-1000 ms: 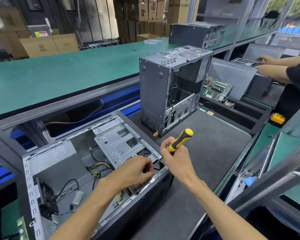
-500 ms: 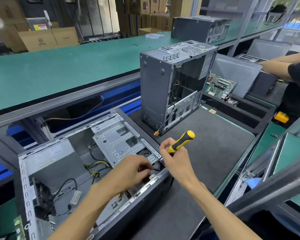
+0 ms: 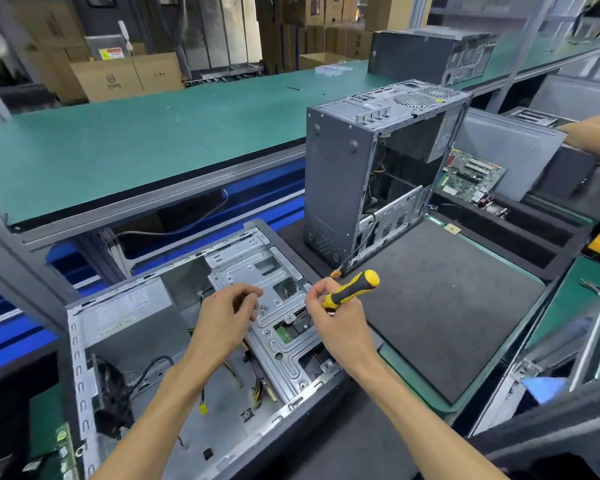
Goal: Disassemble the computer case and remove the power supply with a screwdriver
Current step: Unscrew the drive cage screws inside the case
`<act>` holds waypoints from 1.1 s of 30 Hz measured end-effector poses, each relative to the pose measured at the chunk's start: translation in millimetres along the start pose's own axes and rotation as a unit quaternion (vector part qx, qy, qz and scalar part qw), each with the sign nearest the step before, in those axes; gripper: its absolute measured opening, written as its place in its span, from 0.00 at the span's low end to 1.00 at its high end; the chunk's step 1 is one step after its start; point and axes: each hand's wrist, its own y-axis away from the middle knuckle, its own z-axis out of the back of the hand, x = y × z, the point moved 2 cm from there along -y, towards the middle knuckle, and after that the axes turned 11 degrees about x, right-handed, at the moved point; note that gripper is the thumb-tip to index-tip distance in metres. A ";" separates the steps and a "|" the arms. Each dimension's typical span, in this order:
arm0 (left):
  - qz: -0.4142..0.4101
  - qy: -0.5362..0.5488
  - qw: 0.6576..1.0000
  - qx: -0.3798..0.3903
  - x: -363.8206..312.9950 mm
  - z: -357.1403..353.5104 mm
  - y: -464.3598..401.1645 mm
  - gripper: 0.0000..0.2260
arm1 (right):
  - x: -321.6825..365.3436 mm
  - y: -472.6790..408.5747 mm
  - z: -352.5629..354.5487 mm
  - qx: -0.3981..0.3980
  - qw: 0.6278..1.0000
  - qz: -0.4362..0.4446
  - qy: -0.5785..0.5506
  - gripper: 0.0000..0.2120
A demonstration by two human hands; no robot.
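An open grey computer case [image 3: 84, 375] lies on its side at the lower left. Its silver power supply [image 3: 129, 310] sits in the back left corner, with loose yellow-and-black cables [image 3: 257, 393] trailing below. My left hand [image 3: 229, 317] hovers over the metal drive cage [image 3: 278, 334], fingers curled toward the thumb; I cannot see whether anything is between them. My right hand [image 3: 336, 323] grips a yellow-and-black screwdriver [image 3: 357, 287], handle pointing up and right, its tip hidden behind the hand at the cage's right edge.
A second open case [image 3: 340, 174] stands upright on the dark mat [image 3: 447, 313] behind my hands. A bare motherboard [image 3: 471, 174] leans at the right, beside another person's arms [image 3: 596, 136]. A long green bench [image 3: 136, 143] with boxes runs behind.
My left hand has risen out of the case's front edge and now sits higher over the drive cage. My right hand keeps the screwdriver, shifted slightly up.
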 end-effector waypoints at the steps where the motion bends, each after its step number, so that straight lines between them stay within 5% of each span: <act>1: -0.001 -0.019 1.000 -0.001 1.7 0.2 -1.4 0.09 | -1.0 -2.0 -0.9 0.000 1.000 -0.003 -0.001 0.16; 8: 0.018 -0.084 0.996 0.034 8.2 2.3 -13.6 0.08 | -6.3 -13.7 -3.3 0.002 1.000 -0.016 0.002 0.18; 16: 0.058 -0.138 0.987 0.058 7.6 10.2 -29.2 0.09 | -9.1 -24.7 -7.1 0.003 1.000 -0.016 0.022 0.08; 33: -0.057 -0.255 0.963 0.074 8.0 3.5 -30.9 0.08 | -15.6 -34.1 -6.9 0.016 0.999 -0.028 0.000 0.06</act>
